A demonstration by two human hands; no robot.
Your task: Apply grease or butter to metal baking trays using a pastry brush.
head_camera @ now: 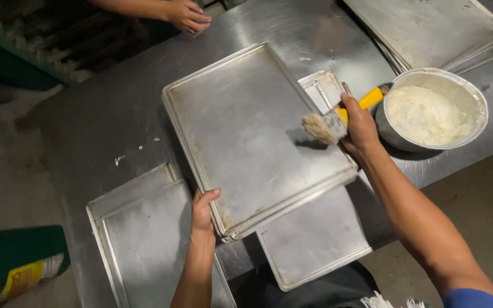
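My left hand [203, 212] grips the baking tray [252, 137] by its near corner, steadying it on the counter [115, 108]; my right hand [359, 122] clenches the brush [329, 124] over its right edge, beside the bowl [432, 109].

Left hand [203, 210] clenched (thumb up), right hand [360, 126] fisted, forearms extended.

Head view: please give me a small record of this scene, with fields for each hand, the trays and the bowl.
left hand: grips the near edge of the top tray
right hand: holds a yellow-handled brush over the top tray
other trays: stack at left, one under the top tray, stack at far right
bowl: metal, holds a white paste
surface: steel table
another person's hand: at the far edge
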